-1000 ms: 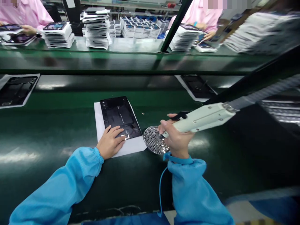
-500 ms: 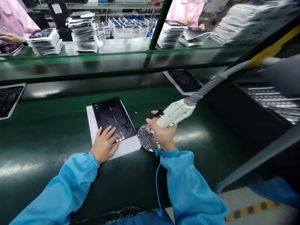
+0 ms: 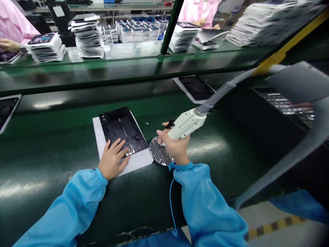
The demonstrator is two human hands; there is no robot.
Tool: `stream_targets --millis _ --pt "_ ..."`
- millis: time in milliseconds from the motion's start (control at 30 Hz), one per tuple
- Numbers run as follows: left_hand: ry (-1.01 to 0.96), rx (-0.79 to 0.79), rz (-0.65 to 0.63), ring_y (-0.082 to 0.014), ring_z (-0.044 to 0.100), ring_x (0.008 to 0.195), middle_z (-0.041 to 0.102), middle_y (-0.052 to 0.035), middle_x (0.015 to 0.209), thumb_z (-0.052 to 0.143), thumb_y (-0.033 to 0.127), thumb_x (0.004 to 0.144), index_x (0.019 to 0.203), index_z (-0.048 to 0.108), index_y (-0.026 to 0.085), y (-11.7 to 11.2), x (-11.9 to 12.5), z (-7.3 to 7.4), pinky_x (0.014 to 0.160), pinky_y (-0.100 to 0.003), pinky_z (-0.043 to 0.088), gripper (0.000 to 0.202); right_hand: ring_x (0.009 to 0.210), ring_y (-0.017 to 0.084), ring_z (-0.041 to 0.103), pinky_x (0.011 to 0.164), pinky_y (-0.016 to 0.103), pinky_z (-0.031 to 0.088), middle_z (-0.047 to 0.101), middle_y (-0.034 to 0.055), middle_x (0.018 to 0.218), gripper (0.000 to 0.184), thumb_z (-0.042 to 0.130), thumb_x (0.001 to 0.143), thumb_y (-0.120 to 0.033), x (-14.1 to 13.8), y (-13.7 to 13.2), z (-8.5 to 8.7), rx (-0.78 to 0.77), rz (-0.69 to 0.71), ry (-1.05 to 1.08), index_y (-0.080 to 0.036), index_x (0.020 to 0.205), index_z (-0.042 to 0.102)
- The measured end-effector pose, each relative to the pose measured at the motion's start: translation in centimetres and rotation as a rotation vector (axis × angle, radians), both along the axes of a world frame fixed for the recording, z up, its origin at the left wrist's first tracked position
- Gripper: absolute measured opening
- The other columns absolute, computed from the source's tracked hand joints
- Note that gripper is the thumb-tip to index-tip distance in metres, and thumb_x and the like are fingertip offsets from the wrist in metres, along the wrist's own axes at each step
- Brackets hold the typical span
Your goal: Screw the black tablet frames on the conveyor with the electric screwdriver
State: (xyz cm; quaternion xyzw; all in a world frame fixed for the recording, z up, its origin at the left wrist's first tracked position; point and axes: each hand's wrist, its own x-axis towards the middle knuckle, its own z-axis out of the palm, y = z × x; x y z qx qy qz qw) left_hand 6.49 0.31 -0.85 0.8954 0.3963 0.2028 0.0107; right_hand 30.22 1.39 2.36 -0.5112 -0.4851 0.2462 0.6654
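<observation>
My left hand (image 3: 113,160) lies with fingers spread over the lower left corner of a black tablet housing (image 3: 120,128). Its inner side faces up, and a white sheet (image 3: 138,163) is under it. My right hand (image 3: 177,145) is wrapped round a pale power screwdriver (image 3: 186,125) with a black lever, held at a slant. A grey corrugated hose (image 3: 216,97) leads from its upper end. Below this hand sits a round metal plate full of small holes (image 3: 158,152), partly covered by the hand. The tool's tip is hidden behind my fingers.
Another housing (image 3: 196,87) lies on the green surface (image 3: 64,137) at the back right, and one (image 3: 6,109) at the left edge. Beyond a raised ledge stand paper-layered stacks (image 3: 86,36) and two people in pink. A grey curved tube (image 3: 288,159) crosses the right side.
The view has shifted slightly, so most things sit a little further left. Both hands keep their places relative to the tablet housing and the plate.
</observation>
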Motion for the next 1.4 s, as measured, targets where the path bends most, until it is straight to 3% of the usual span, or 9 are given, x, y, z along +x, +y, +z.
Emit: stream_targets --millis 133,267,433,533,700,1067,1300,1400 --pt "-0.037 -0.013 0.011 -0.033 0.05 0.128 0.061 -0.0137 0.13 0.048 0.035 0.095 0.11 0.069 0.016 0.0 0.0 -0.2 0.108 -0.061 0.035 0.033 0.038 0.014 0.051 0.049 0.031 0.05 0.056 -0.0062 0.047 0.022 0.071 0.072 -0.024 0.0 -0.2 0.4 0.009 -0.008 0.003 -0.018 0.089 0.058" --pt "-0.075 -0.057 0.008 -0.0321 0.05 0.129 0.061 -0.013 0.129 0.052 0.035 0.094 0.106 0.071 0.018 -0.1 0.1 -0.5 0.108 -0.061 0.035 0.029 0.038 0.014 0.051 0.046 0.029 0.048 0.056 -0.0065 0.048 0.025 0.072 0.071 -0.022 -0.9 -0.8 1.8 0.061 0.005 0.053 -0.018 0.091 0.058" --pt "-0.103 -0.065 0.007 -0.031 0.052 0.127 0.063 -0.014 0.126 0.057 0.04 0.092 0.104 0.073 0.017 -0.1 0.1 -1.1 0.108 -0.058 0.038 0.031 0.04 0.013 0.053 0.047 0.028 0.049 0.056 -0.0076 0.049 0.024 0.071 0.075 -0.021 -4.3 -1.2 3.1 0.07 0.163 0.09 -0.018 0.093 0.057" --pt "-0.089 -0.047 0.005 -0.0315 0.053 0.126 0.064 -0.0147 0.125 0.055 0.042 0.093 0.104 0.073 0.017 -0.1 0.2 -1.2 0.106 -0.058 0.039 0.032 0.042 0.014 0.054 0.05 0.03 0.051 0.056 -0.0064 0.05 0.02 0.069 0.078 -0.024 -6.8 -0.9 2.6 0.02 0.259 0.058 -0.018 0.093 0.057" --pt "-0.043 -0.087 -0.016 -0.0323 0.049 0.129 0.058 -0.0144 0.133 0.053 0.042 0.094 0.108 0.072 0.018 -0.2 0.3 -0.8 0.107 -0.059 0.037 0.033 0.045 0.015 0.056 0.055 0.031 0.053 0.058 -0.0053 0.053 0.023 0.069 0.078 -0.024 -9.0 -0.5 0.9 -0.007 0.281 0.056 -0.016 0.097 0.057" --pt "-0.024 -0.151 -0.019 -0.0318 0.045 0.132 0.058 -0.0135 0.133 0.051 0.04 0.095 0.112 0.07 0.018 -0.3 0.5 -0.7 0.11 -0.059 0.033 0.034 0.044 0.014 0.056 0.055 0.03 0.054 0.059 -0.0054 0.053 0.024 0.068 0.079 -0.021 -9.2 -0.7 0.0 0.002 0.295 -0.007 -0.016 0.098 0.055" --pt "-0.016 -0.148 -0.015 -0.0324 0.047 0.131 0.059 -0.0117 0.132 0.05 0.043 0.095 0.111 0.07 0.018 -0.3 0.6 -0.5 0.109 -0.059 0.034 0.036 0.05 0.015 0.06 0.08 0.038 0.056 0.059 -0.0049 0.053 0.014 0.066 0.08 -0.022 -9.2 -0.8 -0.1 0.031 0.262 -0.11 -0.017 0.086 0.055" --pt "-0.008 -0.162 -0.015 -0.0317 0.045 0.132 0.058 -0.0112 0.133 0.049 0.043 0.095 0.113 0.069 0.019 -0.3 0.6 -0.5 0.109 -0.058 0.033 0.035 0.049 0.016 0.059 0.077 0.039 0.057 0.059 -0.005 0.053 0.017 0.066 0.079 -0.024 -9.2 -0.8 -0.2 -0.003 0.266 -0.106 -0.018 0.089 0.054"
